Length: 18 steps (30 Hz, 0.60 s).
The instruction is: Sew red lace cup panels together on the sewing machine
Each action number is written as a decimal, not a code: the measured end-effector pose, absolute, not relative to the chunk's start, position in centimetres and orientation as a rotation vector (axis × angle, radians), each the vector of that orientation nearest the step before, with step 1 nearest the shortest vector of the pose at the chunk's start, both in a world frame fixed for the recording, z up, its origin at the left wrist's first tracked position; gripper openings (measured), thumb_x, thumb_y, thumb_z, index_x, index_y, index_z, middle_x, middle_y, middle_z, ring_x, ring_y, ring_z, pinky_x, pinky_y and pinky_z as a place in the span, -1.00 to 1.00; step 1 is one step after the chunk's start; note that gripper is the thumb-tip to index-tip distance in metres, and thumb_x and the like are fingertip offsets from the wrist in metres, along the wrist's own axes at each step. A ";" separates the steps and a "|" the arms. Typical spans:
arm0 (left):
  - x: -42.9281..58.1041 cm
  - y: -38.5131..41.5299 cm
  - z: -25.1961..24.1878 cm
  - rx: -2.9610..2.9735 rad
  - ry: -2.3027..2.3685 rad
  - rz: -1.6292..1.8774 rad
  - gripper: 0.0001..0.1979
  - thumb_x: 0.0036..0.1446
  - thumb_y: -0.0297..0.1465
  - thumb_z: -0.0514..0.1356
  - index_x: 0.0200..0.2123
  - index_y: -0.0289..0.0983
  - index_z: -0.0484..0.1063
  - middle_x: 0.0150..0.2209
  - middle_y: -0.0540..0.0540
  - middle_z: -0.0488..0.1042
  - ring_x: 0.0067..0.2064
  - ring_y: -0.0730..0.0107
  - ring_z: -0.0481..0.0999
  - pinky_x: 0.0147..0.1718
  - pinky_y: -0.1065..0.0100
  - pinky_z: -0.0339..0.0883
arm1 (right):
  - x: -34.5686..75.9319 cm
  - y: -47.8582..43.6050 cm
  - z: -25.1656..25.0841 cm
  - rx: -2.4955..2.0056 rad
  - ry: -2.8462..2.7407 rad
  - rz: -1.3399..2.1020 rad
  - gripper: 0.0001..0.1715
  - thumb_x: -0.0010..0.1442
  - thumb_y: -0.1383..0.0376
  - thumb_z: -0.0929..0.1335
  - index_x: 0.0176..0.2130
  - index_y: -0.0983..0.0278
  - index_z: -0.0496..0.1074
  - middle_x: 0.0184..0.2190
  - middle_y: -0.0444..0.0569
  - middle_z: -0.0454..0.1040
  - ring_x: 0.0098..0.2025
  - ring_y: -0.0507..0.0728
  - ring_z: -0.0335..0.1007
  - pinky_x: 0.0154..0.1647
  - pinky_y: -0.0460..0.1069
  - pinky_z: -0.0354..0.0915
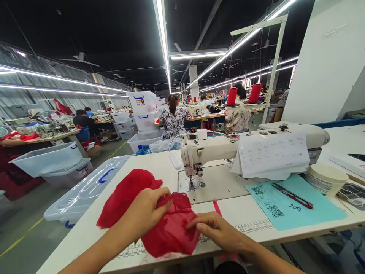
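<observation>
A piece of red lace fabric lies bunched on the white sewing table, in front of the needle of a white sewing machine. My left hand rests on the fabric's upper left part, its fingers curled over a fold. From the right, my right hand pinches the fabric's edge with closed fingers. A second heap of red fabric lies just behind, to the left.
Red-handled thread snips lie on a light blue sheet to the right, beside a round tub. Paper sheets hang over the machine arm. Clear plastic bins stand left of the table. Other people sit sewing further back.
</observation>
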State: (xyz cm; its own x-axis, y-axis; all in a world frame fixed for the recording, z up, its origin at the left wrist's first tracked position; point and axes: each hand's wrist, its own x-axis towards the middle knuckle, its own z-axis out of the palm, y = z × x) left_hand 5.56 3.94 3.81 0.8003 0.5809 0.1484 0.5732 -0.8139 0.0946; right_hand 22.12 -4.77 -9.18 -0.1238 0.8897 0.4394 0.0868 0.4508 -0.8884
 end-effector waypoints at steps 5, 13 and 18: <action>7.5 7.5 1.0 3.129 1.080 -0.073 -0.81 0.07 -0.38 0.00 -0.52 -0.27 0.32 -0.47 -0.10 0.44 -0.38 0.26 0.41 -0.53 0.38 0.02 | 22.1 -4.5 -10.0 -1.123 -1.582 1.019 -0.62 0.16 0.18 0.22 -0.27 0.40 0.48 -0.45 -0.01 0.44 -0.40 0.08 0.34 -0.37 -0.08 0.25; 10.0 11.2 -3.0 3.165 1.018 -0.100 -0.80 0.05 -0.46 -0.02 -0.43 -0.30 0.39 -0.38 -0.22 0.49 -0.29 0.10 0.47 -0.47 0.32 0.15 | 26.5 -4.5 -10.0 -1.618 -1.805 0.463 -0.72 0.11 0.40 0.20 -0.33 0.28 0.48 -0.39 -0.04 0.49 -0.36 0.12 0.36 -0.34 -0.05 0.20; 10.4 11.4 -2.2 3.171 0.961 -0.079 -0.81 0.03 -0.47 -0.01 -0.43 -0.31 0.40 -0.39 -0.21 0.50 -0.32 0.10 0.48 -0.48 0.32 0.16 | 27.3 -3.3 -9.9 -1.546 -1.890 0.364 -0.67 0.13 0.46 0.19 -0.22 0.29 0.46 -0.33 -0.02 0.47 -0.33 0.11 0.36 -0.30 -0.04 0.23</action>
